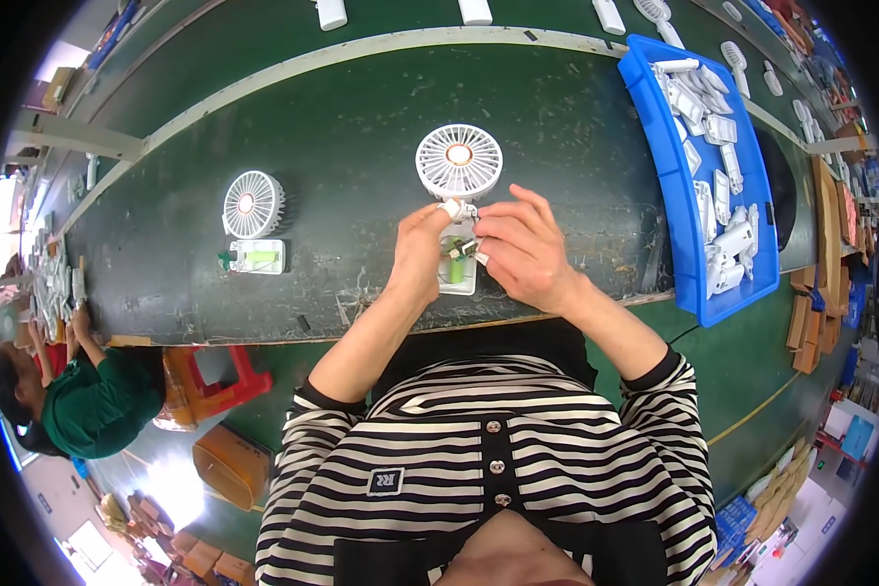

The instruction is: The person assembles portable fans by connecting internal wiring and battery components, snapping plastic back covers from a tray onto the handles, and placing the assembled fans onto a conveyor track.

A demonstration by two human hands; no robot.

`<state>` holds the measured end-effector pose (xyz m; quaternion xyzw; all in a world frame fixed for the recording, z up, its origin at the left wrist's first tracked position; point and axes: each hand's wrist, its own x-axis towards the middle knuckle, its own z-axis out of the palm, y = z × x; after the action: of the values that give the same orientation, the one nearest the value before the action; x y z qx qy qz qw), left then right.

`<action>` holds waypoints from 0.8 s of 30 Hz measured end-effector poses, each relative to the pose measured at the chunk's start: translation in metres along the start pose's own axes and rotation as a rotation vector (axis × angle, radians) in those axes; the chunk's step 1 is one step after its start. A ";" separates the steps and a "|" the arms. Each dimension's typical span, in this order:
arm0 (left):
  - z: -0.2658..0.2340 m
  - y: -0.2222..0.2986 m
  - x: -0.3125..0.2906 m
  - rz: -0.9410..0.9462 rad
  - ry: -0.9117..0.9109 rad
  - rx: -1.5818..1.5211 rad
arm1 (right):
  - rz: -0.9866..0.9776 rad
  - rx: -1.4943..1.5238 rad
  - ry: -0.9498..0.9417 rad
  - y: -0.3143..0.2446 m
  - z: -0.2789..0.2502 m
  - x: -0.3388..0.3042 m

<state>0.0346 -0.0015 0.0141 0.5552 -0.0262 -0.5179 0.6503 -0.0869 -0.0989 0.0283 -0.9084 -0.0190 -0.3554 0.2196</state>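
In front of me on the bench lies a small white handheld fan, its round grille head (458, 164) on the far side. Its handle housing (459, 287) is opened toward me, with a green cylindrical battery (455, 268) inside. My left hand (416, 256) pinches a small white piece (452, 208) at the fan's neck. My right hand (527, 256) has thumb and fingers closed around the other side of the neck, beside a small circuit board (462, 250). What exactly the right fingertips grip is hidden.
To the left lies another fan (252, 205) with its handle opened. A blue bin (698, 308) of white plastic housings stands at the right. Beyond a pale rail (391, 39) sit more white parts. Another person (98, 400) works at the far left near a red stool (234, 381).
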 end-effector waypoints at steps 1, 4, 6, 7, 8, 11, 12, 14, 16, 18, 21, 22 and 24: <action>0.001 0.001 -0.001 -0.021 0.032 -0.025 | 0.008 0.028 0.002 0.000 0.000 0.000; 0.002 -0.002 -0.001 -0.033 0.075 -0.069 | 0.020 0.047 -0.008 0.002 0.001 0.001; 0.003 -0.002 -0.001 -0.026 0.086 -0.087 | 0.038 0.051 -0.015 0.002 0.001 0.001; 0.004 -0.001 -0.003 -0.024 0.076 -0.090 | 0.057 0.055 -0.022 0.003 0.001 0.001; 0.004 0.000 -0.004 -0.022 0.066 -0.093 | 0.058 0.054 -0.022 0.003 0.000 0.002; 0.003 -0.003 -0.005 -0.022 0.018 -0.132 | 0.074 0.033 -0.042 0.004 0.000 0.003; 0.004 -0.003 -0.005 -0.023 0.017 -0.131 | 0.099 0.038 -0.040 0.005 0.000 0.003; 0.005 -0.002 -0.007 -0.022 0.015 -0.078 | 0.123 0.044 -0.039 0.006 0.000 0.002; 0.010 0.001 -0.010 -0.021 0.010 -0.089 | 0.183 0.099 -0.049 0.006 -0.001 0.001; 0.010 0.000 -0.010 -0.019 0.005 -0.100 | 0.193 0.129 -0.040 0.007 -0.002 0.003; 0.004 -0.002 -0.007 -0.024 -0.025 -0.075 | 0.234 0.201 -0.038 0.008 -0.005 0.006; 0.006 0.001 -0.009 -0.051 -0.013 -0.097 | 0.267 0.242 -0.046 0.009 -0.005 0.006; 0.008 0.003 -0.009 -0.079 -0.002 -0.119 | 0.280 0.240 -0.055 0.010 -0.006 0.007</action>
<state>0.0273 -0.0004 0.0240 0.5156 0.0256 -0.5444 0.6612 -0.0841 -0.1111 0.0332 -0.8787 0.0595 -0.2917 0.3733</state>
